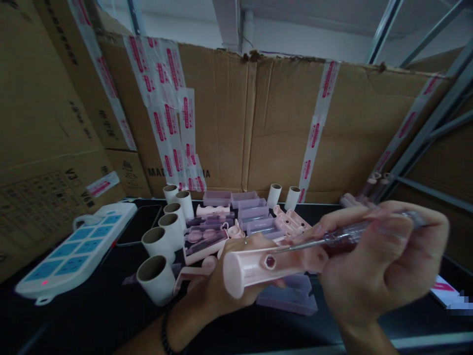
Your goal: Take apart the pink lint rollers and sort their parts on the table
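Observation:
My left hand (218, 281) is wrapped round a pale pink plastic housing (254, 270), holding it tilted above the black table. The housing has a round flat end at the left and a hole in its inner face. My right hand (380, 261) grips a screwdriver (343, 236) by its clear purplish handle. The metal shaft points left, and its tip reaches the upper edge of the pink housing; whether it touches a screw is too small to tell. Below the housing lies a translucent purple tray (290, 296).
Several white cardboard tubes (157, 281) stand left of centre, beside a white power strip (77, 251). Purple trays (253, 214) and pink parts (212, 210) lie behind my hands. Two more tubes (274, 196) stand at the back, before a cardboard wall (221, 118).

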Demonstrator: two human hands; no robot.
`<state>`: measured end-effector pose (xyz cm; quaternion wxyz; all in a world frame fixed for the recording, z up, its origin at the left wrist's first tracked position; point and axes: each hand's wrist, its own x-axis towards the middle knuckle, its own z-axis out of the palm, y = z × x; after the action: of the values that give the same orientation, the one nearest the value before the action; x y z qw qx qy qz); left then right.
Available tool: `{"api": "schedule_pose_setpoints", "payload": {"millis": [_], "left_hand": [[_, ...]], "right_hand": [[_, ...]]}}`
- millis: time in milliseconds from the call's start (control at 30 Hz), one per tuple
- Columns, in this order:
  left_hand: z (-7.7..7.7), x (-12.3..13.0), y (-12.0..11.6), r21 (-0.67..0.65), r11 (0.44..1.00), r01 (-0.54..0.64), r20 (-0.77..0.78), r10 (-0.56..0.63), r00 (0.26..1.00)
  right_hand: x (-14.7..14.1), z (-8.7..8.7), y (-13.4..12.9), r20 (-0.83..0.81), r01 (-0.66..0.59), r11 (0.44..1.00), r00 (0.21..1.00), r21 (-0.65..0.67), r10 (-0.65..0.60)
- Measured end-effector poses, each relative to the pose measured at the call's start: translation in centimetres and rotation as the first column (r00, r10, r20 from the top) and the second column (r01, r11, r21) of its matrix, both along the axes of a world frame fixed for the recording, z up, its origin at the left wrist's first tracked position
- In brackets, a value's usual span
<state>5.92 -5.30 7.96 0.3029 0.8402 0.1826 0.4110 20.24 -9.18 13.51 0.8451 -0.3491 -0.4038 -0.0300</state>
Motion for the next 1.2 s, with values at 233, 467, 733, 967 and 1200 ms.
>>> {"api": "schedule_pose_setpoints", "payload": {"millis": [233,467,733,967,1200], "left_hand": [[-0.2,0.0,0.1,0.049,0.999,0.011,0.007,-0.012,1.000],[0.2,0.0,-0.1,-0.008,1.000,0.017,0.014,-0.017,1.000],[-0.1,0.0,0.1,0.067,0.997,0.029,0.010,-0.030,1.000],[0.0,0.1,0.9,0.060,0.995,0.084,0.110,-0.091,0.990],[-0.1,-0.6,1.5,0.292,0.956,-0.023,0.082,-0.001,0.997]], "right_hand": [[0.3,0.0,-0.4,0.030,0.010,0.998,1.000,-0.067,-0.008],[0.4,0.2,-0.6,0.059,0.009,0.992,0.998,-0.129,-0.002],[1.1,0.2,-0.2,0.124,-0.290,0.957,0.949,-0.017,0.290],[2.5,0.4,0.3,0.235,-0.472,0.837,0.812,-0.275,0.535],[2.1,-0.2,0.9,0.202,-0.541,0.749,0.742,-0.382,0.639]]}}
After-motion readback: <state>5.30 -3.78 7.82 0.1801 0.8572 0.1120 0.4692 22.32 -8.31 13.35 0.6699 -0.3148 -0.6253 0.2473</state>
